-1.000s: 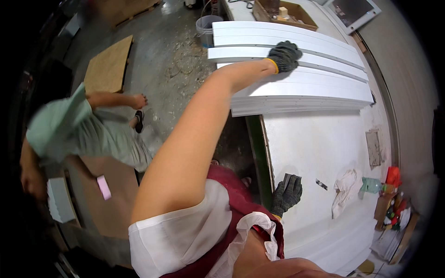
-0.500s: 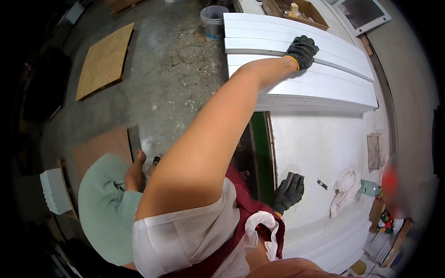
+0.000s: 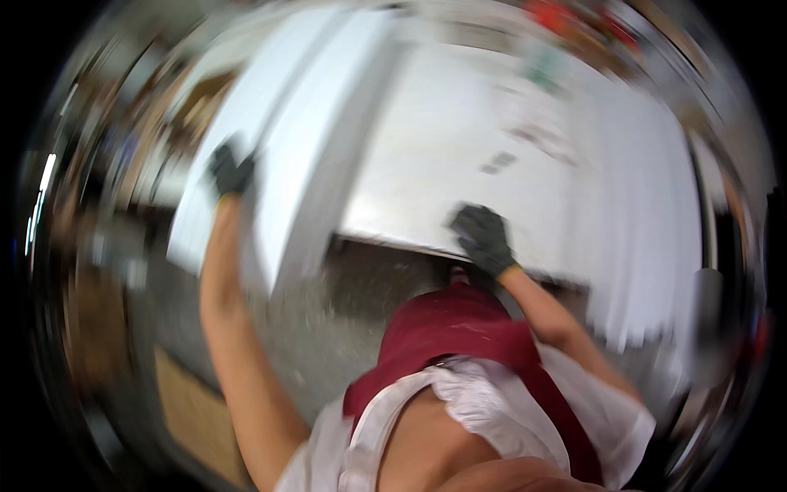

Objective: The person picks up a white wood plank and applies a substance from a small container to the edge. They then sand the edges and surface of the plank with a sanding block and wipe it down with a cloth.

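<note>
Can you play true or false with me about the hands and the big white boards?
1. Both hands wear dark gloves. True: the left hand and the right hand are gloved.
2. The left hand is on the long white boards. True.
3. The right hand is up in the air, far from the table. False: it rests at the near edge of the white table.
4. The person wears a blue apron. False: the apron is dark red.
5. The picture is sharp. False: it is badly blurred.
</note>
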Action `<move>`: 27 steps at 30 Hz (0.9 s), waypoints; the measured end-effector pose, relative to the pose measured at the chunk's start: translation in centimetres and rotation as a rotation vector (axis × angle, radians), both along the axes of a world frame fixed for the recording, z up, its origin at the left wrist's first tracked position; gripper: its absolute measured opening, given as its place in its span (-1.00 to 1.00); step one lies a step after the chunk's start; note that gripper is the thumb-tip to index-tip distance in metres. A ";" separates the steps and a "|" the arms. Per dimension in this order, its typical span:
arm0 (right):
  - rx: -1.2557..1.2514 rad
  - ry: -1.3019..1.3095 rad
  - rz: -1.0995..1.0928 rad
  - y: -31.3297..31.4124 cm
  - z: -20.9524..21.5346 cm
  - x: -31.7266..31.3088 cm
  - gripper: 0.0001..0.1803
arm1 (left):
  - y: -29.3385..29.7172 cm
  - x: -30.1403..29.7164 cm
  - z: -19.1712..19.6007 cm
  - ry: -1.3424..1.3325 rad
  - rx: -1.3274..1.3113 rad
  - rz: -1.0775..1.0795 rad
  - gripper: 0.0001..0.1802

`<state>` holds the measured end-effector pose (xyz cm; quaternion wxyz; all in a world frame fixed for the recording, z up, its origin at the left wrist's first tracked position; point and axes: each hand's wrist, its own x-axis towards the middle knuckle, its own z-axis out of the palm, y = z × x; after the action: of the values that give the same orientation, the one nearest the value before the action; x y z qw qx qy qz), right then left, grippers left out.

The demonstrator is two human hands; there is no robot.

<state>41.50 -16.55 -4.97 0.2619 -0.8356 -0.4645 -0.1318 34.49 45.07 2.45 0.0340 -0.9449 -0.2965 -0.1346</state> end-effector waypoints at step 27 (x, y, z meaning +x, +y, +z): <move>-0.119 -0.037 -0.072 -1.8 -3.8 0.6 -0.50 | -23.5 3.7 3.6 -0.506 -0.383 -0.593 -0.40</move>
<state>42.13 -18.32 -8.76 0.1982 -0.8633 -0.4460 -0.1284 38.20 21.61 6.01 -0.2556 -0.9158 -0.0307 -0.3083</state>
